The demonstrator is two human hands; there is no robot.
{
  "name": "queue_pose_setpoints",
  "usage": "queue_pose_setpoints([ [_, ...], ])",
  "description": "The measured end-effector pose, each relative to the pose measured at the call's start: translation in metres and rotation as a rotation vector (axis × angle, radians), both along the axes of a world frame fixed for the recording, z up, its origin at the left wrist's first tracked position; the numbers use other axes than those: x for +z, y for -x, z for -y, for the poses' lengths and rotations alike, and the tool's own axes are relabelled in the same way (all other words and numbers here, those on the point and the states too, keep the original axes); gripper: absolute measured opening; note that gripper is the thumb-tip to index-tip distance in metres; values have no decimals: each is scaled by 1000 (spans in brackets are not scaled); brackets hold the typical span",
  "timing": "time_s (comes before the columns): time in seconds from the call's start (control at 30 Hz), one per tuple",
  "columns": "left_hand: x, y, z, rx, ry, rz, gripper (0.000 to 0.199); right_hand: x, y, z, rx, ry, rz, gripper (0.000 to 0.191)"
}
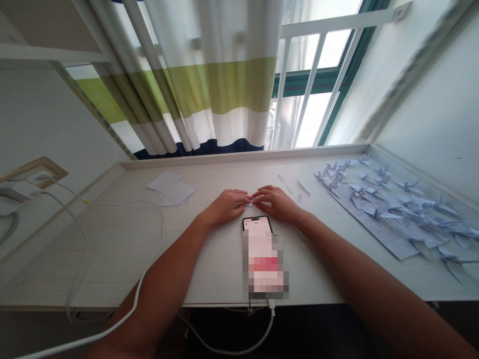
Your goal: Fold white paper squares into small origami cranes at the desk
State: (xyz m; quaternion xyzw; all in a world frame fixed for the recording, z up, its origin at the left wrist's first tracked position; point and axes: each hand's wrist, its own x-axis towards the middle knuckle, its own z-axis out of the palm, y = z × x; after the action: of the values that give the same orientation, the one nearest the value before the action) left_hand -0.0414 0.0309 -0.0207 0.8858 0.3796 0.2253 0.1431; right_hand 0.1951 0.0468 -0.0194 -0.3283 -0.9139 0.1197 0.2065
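Small paper (250, 203) held between both hands (229, 206), palms down, forearms (183, 267) slanting inward.

Beyond one phone (263, 252) are two hands (226, 205) and one small paper (249, 203), with at least three sheets (177, 191) to its left, two strips (304, 188) and one scrap (300, 197) to its right, and over a dozen paper cranes (377, 214) farther right.
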Motion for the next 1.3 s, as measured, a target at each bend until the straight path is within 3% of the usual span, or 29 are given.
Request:
queue_pose_setpoints([
  [0.2,2,0,-1,48,-86,-74,18,0,7,2,-49,-41,9,17],
  [0.57,1,-3,0,91,-123,-114,15,-1,10,2,11,-44,14,20],
  [0.93,-2,-6,-1,202,81,73,13,0,19,3,-104,4,42,19],
  [1.3,-8,-9,0,356,221,263,12,-3,23,3,-274,218,-224,9],
])
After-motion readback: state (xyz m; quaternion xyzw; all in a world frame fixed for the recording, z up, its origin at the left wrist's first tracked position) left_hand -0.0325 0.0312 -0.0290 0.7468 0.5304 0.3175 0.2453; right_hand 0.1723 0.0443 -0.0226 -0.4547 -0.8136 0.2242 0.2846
